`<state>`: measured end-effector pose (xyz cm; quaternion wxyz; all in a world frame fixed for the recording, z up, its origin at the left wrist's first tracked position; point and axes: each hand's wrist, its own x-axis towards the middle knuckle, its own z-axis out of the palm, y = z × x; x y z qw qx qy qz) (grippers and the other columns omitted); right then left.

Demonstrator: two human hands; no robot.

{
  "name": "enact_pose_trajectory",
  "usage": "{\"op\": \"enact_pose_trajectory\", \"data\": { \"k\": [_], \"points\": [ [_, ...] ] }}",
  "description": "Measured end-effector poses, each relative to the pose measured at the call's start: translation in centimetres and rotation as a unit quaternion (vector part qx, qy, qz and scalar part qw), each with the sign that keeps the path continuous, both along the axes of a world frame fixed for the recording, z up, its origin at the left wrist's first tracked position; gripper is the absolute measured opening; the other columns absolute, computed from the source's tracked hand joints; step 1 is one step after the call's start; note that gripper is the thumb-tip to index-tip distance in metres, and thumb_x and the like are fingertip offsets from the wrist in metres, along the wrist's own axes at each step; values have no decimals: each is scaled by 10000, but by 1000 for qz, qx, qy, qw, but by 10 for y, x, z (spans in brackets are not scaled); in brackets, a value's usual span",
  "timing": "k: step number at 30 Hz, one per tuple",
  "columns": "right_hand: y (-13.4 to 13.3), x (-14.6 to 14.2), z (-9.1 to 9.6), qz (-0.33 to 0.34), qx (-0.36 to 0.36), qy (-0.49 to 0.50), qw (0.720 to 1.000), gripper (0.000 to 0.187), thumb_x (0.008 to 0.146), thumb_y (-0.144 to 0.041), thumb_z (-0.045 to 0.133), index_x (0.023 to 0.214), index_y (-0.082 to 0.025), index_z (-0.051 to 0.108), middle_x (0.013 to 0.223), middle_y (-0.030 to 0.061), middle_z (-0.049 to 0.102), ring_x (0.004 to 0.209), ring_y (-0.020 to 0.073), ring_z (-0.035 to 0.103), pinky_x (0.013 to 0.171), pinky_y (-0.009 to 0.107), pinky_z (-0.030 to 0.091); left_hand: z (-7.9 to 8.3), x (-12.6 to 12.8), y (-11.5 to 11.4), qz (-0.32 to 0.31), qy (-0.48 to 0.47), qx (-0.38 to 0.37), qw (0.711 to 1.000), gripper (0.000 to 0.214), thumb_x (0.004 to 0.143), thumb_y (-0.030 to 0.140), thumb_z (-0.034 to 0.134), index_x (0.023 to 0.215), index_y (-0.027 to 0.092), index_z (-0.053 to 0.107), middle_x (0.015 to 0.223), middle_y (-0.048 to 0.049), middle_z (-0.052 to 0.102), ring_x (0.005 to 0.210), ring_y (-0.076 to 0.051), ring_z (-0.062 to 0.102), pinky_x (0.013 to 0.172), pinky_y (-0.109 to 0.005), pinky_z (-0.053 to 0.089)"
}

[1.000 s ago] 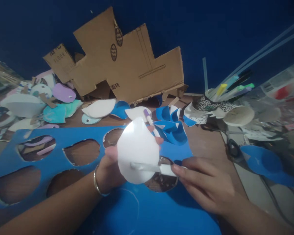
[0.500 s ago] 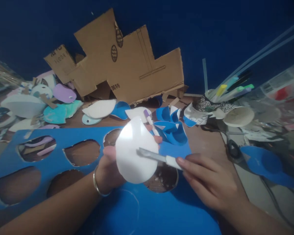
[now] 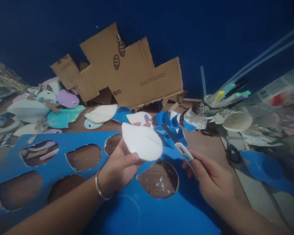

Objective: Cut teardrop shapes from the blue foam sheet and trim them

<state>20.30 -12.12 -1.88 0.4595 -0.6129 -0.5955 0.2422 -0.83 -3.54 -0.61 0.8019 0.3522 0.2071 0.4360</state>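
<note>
My left hand (image 3: 119,168) is closed on a white curved paper disc (image 3: 142,142), held tilted nearly flat above a big blue sheet (image 3: 127,209) with several round holes cut in it. A thin bangle circles that wrist. My right hand (image 3: 209,184) grips a white-handled craft knife (image 3: 183,151), its blade pointing up and left just beside the disc's right edge, not touching it. Under the disc, one round hole (image 3: 159,179) shows the wooden table with small white scraps.
A cut brown cardboard box (image 3: 127,73) leans on the dark blue wall. Blue and white curled paper pieces (image 3: 171,122) lie behind the sheet. Coloured paper shapes (image 3: 61,112) pile at left. A patterned cup of pens (image 3: 215,106) and scissors (image 3: 232,150) sit at right.
The disc has tipped from facing me to lying almost flat. The knife has left the disc's face and moved right and up, its blade now pointing away from me.
</note>
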Motion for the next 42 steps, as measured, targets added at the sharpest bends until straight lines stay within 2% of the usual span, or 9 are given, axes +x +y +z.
{"op": "enact_pose_trajectory", "data": {
  "k": [5, 8, 10, 15, 17, 20, 26, 42],
  "points": [
    [4, 0, -2, 8, -29, 72, 997, 294, 907, -271, 469, 1177, -222, 575, 673, -17, 628, 420, 73, 547, 415, 168, 480, 2, 3, -2, 0, 36, 30, 999, 658, 703, 158, 703, 1246, 339, 378, 1394, -71, 410, 1229, -293, 436, 930, -405, 473],
    [6, -1, -2, -5, -50, 108, 993, 315, 901, -302, 479, 1198, -225, 553, 677, -21, 628, 388, 69, 534, 391, 172, 462, 2, 5, -4, 33, 62, 41, 997, 624, 664, 94, 722, 1142, 328, 396, 1445, -43, 347, 1214, -271, 456, 902, -358, 493],
    [6, -2, 0, -22, -78, 122, 989, 316, 899, -329, 482, 1190, -235, 560, 687, -20, 636, 384, 69, 530, 379, 176, 449, 1, 5, -4, 61, 75, 51, 994, 627, 636, 54, 733, 1089, 318, 389, 1425, -37, 376, 1197, -252, 479, 889, -324, 499],
    [3, -2, 2, -40, -159, 127, 978, 342, 888, -386, 494, 1180, -243, 600, 458, -58, 543, 406, 96, 529, 438, 193, 455, -4, 4, -4, 95, 121, 82, 985, 646, 637, 33, 729, 1083, 339, 374, 1384, -35, 421, 1138, -259, 540, 823, -324, 542],
    [4, -3, 1, -53, -171, 147, 973, 362, 877, -410, 505, 1181, -241, 608, 455, -54, 548, 399, 98, 520, 431, 199, 447, -4, 4, -4, 108, 128, 91, 982, 634, 635, 32, 727, 1076, 334, 385, 1399, -37, 404, 1157, -277, 530, 825, -333, 547],
    [7, -4, 2, -60, -177, 170, 968, 376, 855, -427, 530, 1164, -234, 625, 489, -41, 574, 385, 92, 503, 405, 198, 424, -3, 5, -4, 120, 124, 92, 981, 636, 627, 30, 729, 1076, 332, 396, 1398, -36, 410, 1187, -283, 508, 839, -332, 547],
    [10, -5, 6, -48, -178, 170, 968, 364, 811, -396, 586, 1123, -220, 655, 418, -68, 492, 364, 84, 475, 394, 190, 405, 0, 6, -4, 114, 100, 75, 986, 619, 638, 19, 721, 1079, 311, 400, 1360, -53, 452, 1158, -253, 528, 824, -307, 554],
    [8, -4, 3, -38, -180, 151, 971, 365, 816, -398, 584, 1135, -236, 654, 438, -64, 496, 374, 88, 480, 399, 204, 405, 1, 5, -5, 94, 95, 86, 987, 614, 661, 15, 705, 1095, 325, 400, 1345, -40, 472, 1111, -221, 560, 808, -276, 557]
  ]
}}
